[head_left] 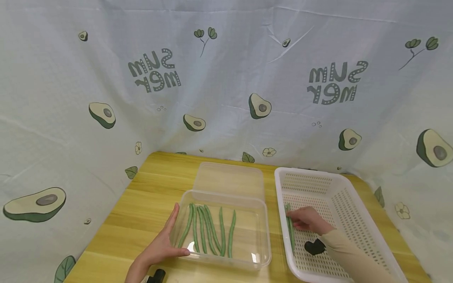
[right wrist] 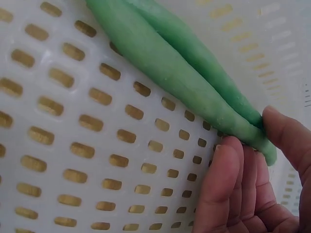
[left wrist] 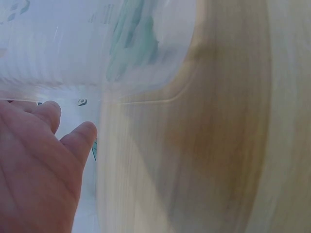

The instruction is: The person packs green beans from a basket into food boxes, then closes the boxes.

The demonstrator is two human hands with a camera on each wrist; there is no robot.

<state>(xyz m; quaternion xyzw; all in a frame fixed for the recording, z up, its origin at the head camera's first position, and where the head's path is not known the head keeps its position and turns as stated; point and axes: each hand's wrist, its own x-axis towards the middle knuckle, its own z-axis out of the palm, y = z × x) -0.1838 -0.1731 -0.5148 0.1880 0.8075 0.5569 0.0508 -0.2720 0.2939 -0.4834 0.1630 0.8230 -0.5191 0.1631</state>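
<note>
Two long green beans [right wrist: 189, 92] lie side by side on the perforated floor of the white plastic basket [head_left: 357, 220], tight against its left wall, running roughly 12 to 6 o'clock in the head view. Right hand [head_left: 306, 219] pinches both near one end; in the right wrist view the fingertips [right wrist: 228, 165] curl under them with the thumb on the far side, so the hand is closed on the pair.

Handling, as a judgement: light, slender, smooth-skinned, somewhat bendy; likely to droop if lifted by the tip and to snap if bent hard. A hold nearer mid-length would probably carry them straighter. The floor's slots could catch a tip.

At 9 o'clock from the basket, just beside it, sits the clear rectangular plastic container [head_left: 263, 226] with six or so green beans in a row [head_left: 209, 230], its clear lid [head_left: 230, 179] lying behind at 12 o'clock. Left hand [head_left: 161, 245] rests flat and relaxed against the container's left wall, fingers straight, holding nothing.

Edges: basket walls are tall, container rim lower; a narrow strip of wooden counter [head_left: 148, 196] shows between them. Open counter lies at 9 o'clock of the container. Avocado-print cloth [head_left: 226, 78] closes in the back and both sides.
</note>
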